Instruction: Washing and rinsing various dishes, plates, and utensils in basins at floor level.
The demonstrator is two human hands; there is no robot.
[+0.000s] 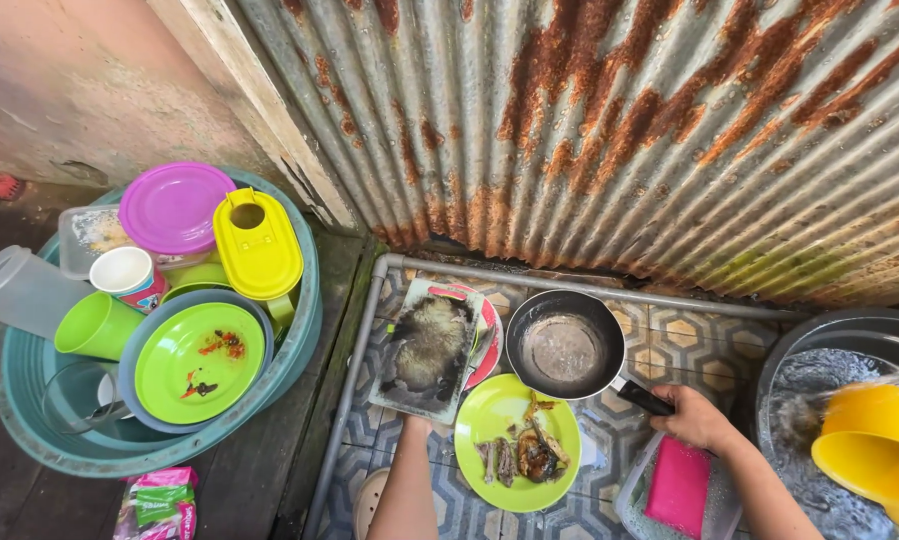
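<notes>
Your right hand (698, 418) is closed around the black handle of the pan (566, 345), holding it just above the tiled floor (670, 335). Your left hand is hidden under the near edge of the board (430, 350), so only the forearm shows and you cannot tell how its fingers lie; it looks to be propping the board up.

Take the pan as your landmark. The board is just to its left, dark and soiled, with a red-rimmed plate (489, 340) half under it. In front of the pan lies a green plate (510, 425) with fish bones and scraps on it. By your right wrist, in front and to the right, a clear box holds a pink sponge (678, 485). Further right stands a dark tub of water (830, 350) with a yellow scoop (870, 440) in it. Well to the left, a teal basin (30, 420) is piled with plates, cups and lids, some still smeared.

As I judge it, the washing has barely begun: pan, board and plates are all dirty
</notes>
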